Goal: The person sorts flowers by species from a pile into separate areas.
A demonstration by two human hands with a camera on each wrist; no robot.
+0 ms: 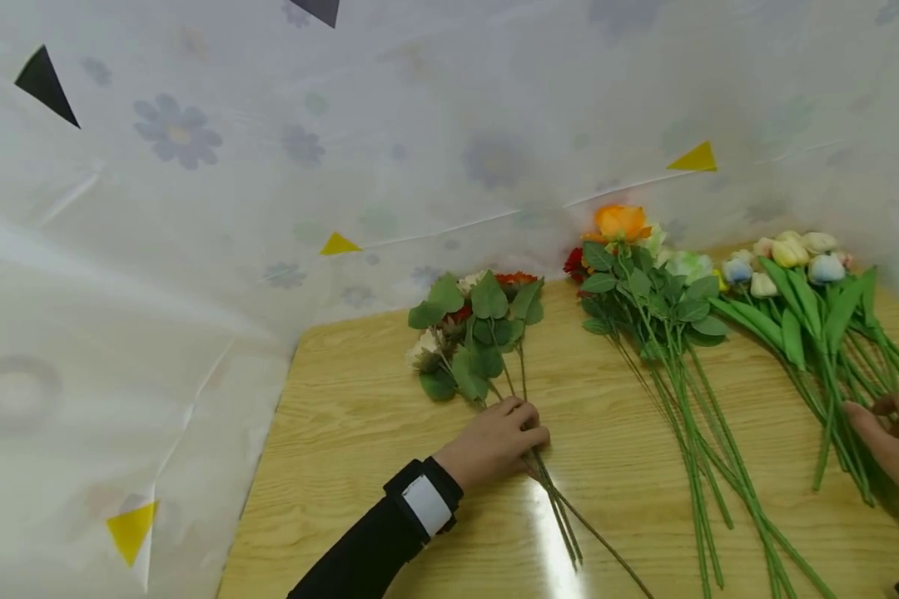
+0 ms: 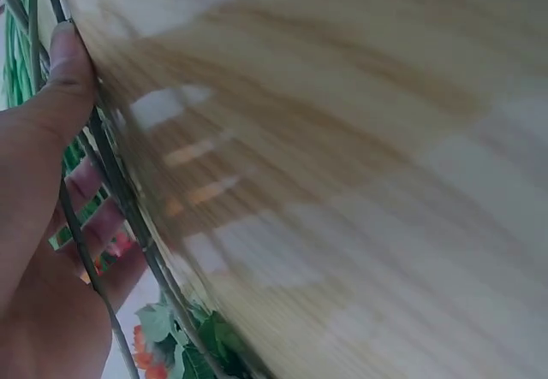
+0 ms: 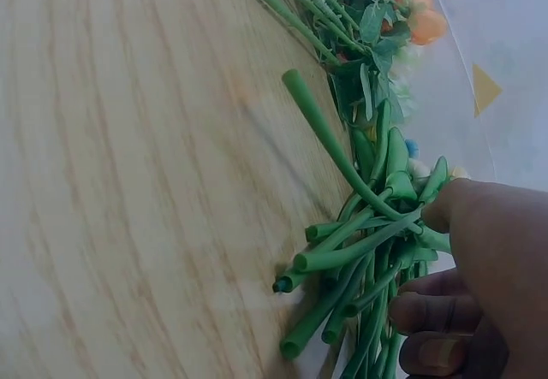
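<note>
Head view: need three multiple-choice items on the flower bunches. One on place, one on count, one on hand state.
1. Which bunch lies nearest the table's right edge?
A. tulips
B. orange rose bunch
C. small red and cream bunch

2. How many bunches lie on the table?
A. two
B. three
C. five

3. What is the left hand doing?
A. hanging idle in the air
B. gripping the small bunch's stems
C. holding the tulips

Answers:
1 A: the tulips lie rightmost on the table.
2 B: small bunch, rose bunch, tulips.
3 B: left hand curls round those stems; right hand grips the tulip stems.
</note>
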